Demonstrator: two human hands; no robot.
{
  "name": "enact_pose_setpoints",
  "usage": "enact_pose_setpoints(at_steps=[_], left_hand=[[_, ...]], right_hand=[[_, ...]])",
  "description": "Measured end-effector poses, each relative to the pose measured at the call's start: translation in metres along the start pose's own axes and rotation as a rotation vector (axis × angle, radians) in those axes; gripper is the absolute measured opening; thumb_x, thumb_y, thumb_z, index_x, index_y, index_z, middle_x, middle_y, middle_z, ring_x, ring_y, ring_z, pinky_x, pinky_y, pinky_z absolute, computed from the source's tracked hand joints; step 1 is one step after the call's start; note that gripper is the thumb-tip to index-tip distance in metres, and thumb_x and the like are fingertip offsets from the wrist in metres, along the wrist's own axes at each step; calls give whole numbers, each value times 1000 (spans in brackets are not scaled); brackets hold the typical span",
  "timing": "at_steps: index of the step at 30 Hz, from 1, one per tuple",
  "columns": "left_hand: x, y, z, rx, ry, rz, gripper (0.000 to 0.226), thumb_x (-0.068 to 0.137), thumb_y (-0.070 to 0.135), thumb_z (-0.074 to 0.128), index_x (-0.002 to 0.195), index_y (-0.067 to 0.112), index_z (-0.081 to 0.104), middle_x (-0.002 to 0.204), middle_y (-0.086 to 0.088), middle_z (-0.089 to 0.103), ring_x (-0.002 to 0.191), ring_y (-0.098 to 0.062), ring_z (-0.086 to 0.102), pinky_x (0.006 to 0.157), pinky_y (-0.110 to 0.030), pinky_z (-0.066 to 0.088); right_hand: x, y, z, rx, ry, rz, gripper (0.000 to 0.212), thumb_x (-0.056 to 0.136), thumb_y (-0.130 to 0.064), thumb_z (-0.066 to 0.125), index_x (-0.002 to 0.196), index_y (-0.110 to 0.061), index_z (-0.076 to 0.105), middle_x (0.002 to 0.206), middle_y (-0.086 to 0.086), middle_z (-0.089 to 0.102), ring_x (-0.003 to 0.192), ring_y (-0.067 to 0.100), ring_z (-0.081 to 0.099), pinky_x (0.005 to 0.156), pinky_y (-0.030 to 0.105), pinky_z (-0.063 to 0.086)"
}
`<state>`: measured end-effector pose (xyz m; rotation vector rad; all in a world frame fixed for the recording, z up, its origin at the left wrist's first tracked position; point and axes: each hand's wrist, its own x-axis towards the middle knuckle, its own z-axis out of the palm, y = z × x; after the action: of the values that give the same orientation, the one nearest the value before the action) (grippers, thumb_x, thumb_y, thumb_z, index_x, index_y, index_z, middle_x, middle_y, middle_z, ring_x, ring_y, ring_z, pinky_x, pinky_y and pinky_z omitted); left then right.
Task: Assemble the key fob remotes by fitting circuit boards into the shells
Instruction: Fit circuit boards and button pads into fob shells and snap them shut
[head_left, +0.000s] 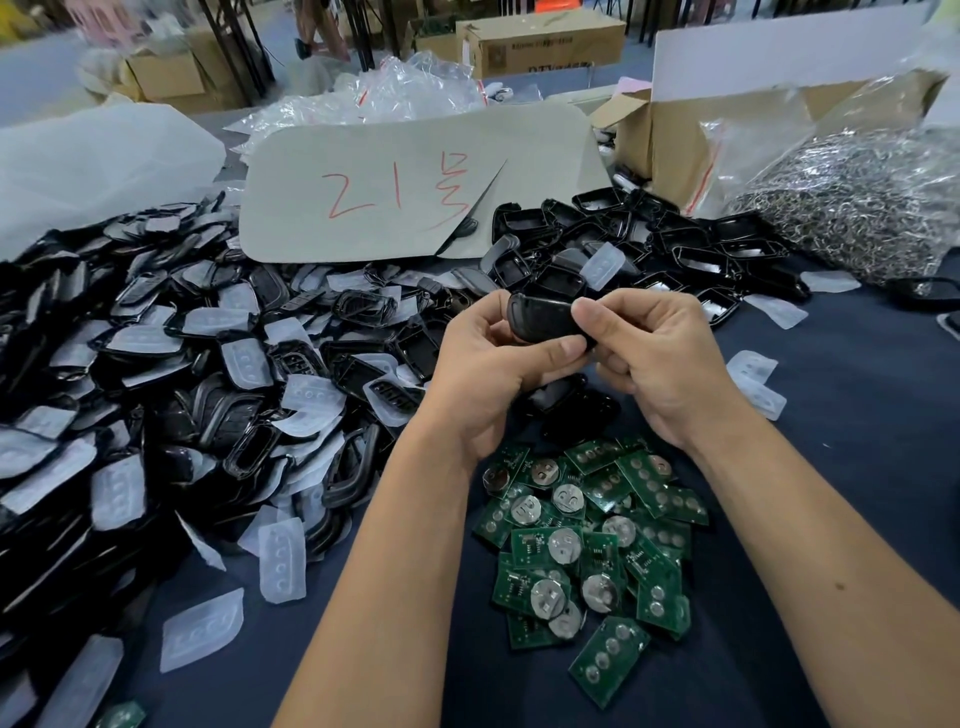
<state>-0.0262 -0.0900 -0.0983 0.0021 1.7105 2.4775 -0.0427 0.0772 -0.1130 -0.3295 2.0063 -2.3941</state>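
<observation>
Both hands met above a dark blue counter (857, 415), the left hand (488, 374) and the right hand (654, 358) each curled around one black key fob shell (540, 317), thumbs pressed on its near face and fingers wrapped behind it. The shell was raised clear of the counter, held between the two hands at the centre of the view. Directly below the wrists lay a loose heap of green circuit boards (592, 551), many showing round silver battery holders. To the left of the hands spread a large pile of black shells mixed with translucent white button pads (182, 395). Beyond the hands sat a smaller cluster of black shell halves (644, 234), and behind that a grey card (405, 176) marked in red. Farther right of the hands were an open cardboard box (675, 135) and a clear bag of small metal rings (857, 202).
</observation>
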Motion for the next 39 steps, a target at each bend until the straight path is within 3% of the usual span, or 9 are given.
enact_pose_setpoints(at_steps=[8, 11, 17, 23, 27, 29, 33, 35, 39], left_hand=[[-1, 1, 2, -24, 37, -57, 35, 75, -15, 78, 107, -11, 64, 96, -24, 71, 89, -35, 76, 72, -32, 64], [-1, -1, 4, 57, 84, -30, 31, 80, -7, 81, 106, -5, 66, 91, -22, 72, 82, -32, 77, 76, -45, 65], [4, 2, 1, 119, 163, 83, 22, 89, -10, 71, 102, 7, 71, 77, -14, 75, 69, -24, 75, 67, -28, 62], [11, -7, 43, 288, -29, -146, 19, 88, -13, 70, 99, 2, 66, 66, -6, 72, 61, -27, 74, 62, -32, 64], [31, -14, 93, 256, -234, -258, 22, 89, -21, 58, 96, -2, 67, 84, -15, 76, 64, -20, 76, 57, -24, 61], [38, -20, 112, 255, -256, -309, 36, 94, -18, 51, 82, 8, 72, 75, -6, 77, 63, -13, 74, 71, -32, 65], [48, -18, 110, 219, -68, -175, 30, 93, -15, 49, 94, 4, 72, 68, -3, 75, 56, -12, 71, 55, -24, 59], [45, -15, 94, 223, -16, -92, 23, 91, -14, 56, 93, 4, 69, 76, -9, 76, 63, -15, 75, 61, -25, 60], [31, -12, 65, 679, 110, 110, 23, 86, -6, 63, 89, 13, 75, 83, -4, 78, 72, -12, 74, 71, -29, 58]], right_hand=[[-1, -3, 4, 16, 38, 57, 29, 91, -28, 73, 65, -15, 67, 51, -1, 40, 41, 9, 26, 40, 22, 23], [1, -1, 3, -33, 97, 70, 31, 98, -20, 70, 68, -14, 66, 49, -5, 36, 40, 8, 25, 40, 22, 22], [6, -5, -9, -254, 172, -18, 30, 102, -27, 66, 73, -22, 72, 54, -17, 49, 49, 1, 37, 47, 13, 31], [7, -39, -18, -606, 471, -240, 38, 103, -37, 60, 83, -7, 73, 66, 4, 63, 60, 7, 50, 60, 28, 40], [9, -77, -17, -675, 516, -476, 37, 101, -33, 60, 78, -7, 74, 63, 2, 65, 59, 16, 57, 59, 28, 42], [14, -87, -15, -624, 515, -497, 36, 99, -32, 61, 75, -9, 74, 64, 2, 67, 62, 21, 61, 62, 30, 48], [18, -78, -19, -609, 503, -370, 34, 100, -26, 64, 74, -7, 76, 63, 8, 68, 64, 28, 63, 66, 36, 52], [18, -65, -21, -609, 501, -287, 34, 99, -26, 65, 74, -7, 75, 63, 8, 67, 66, 28, 64, 70, 38, 53], [20, -38, -19, -756, 449, -128, 32, 97, -27, 66, 71, -11, 74, 60, -3, 64, 63, 18, 60, 66, 33, 45]])
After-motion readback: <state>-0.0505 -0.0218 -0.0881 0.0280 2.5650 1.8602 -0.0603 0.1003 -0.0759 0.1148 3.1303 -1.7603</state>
